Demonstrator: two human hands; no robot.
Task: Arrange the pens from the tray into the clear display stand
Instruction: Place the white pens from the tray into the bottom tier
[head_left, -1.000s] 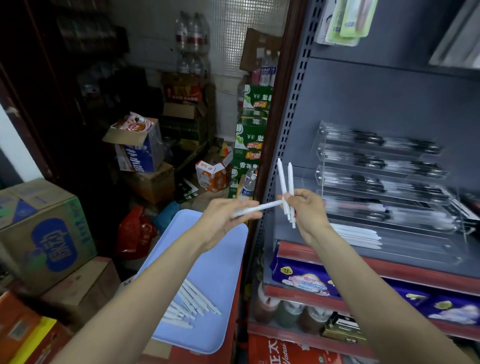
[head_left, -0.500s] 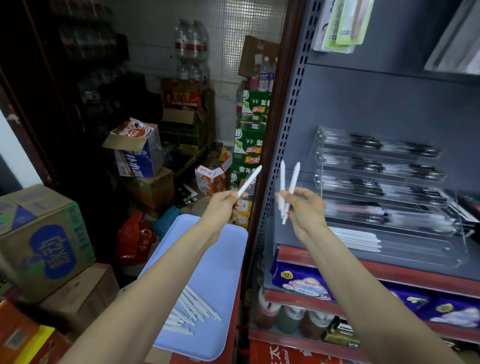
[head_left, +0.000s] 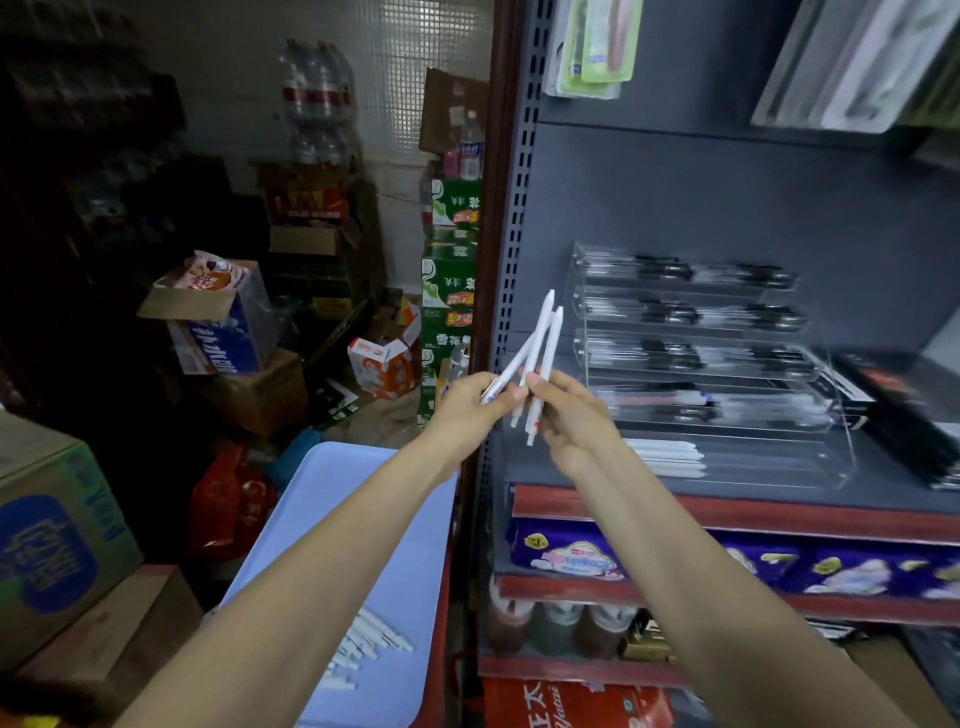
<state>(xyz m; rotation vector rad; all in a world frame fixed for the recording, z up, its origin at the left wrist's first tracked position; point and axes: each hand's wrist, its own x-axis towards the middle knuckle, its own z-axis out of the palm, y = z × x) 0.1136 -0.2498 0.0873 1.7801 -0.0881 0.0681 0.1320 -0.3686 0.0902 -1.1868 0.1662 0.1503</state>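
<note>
Now both hands meet in front of the grey metal shelf (head_left: 727, 218), a little to the left of the clear acrylic display stand (head_left: 841, 447). The left hand (head_left: 475, 400) has its fingers curled around one white plastic pen with blue print (head_left: 511, 370); this pen points up and to the right. The right hand (head_left: 569, 415) pinches two white plastic pens (head_left: 545, 364) between the thumb and the fingers, and they stand almost upright, tilted a bit to the right. The single pen crosses the two others just above the fingers, so the three pens touch or nearly touch there; I cannot tell which.

The stand has several stepped rows. Its upper rows hold dark pens (head_left: 670, 312), blurred in the picture. In its lowest row lie a few white pens (head_left: 665, 457), flat and side by side, near the right wrist.

Below the left forearm, the light blue plastic tray (head_left: 363, 509) rests on something red. A loose pile of white pens (head_left: 363, 649) lies on the near part of the tray, partly hidden by the arm.

Further left, brown cardboard boxes (head_left: 260, 395) are stacked on the floor, and green cartons (head_left: 449, 291) stand against the shelf post. On the shelf under the stand, purple packets (head_left: 571, 556) lie in a row.
</note>
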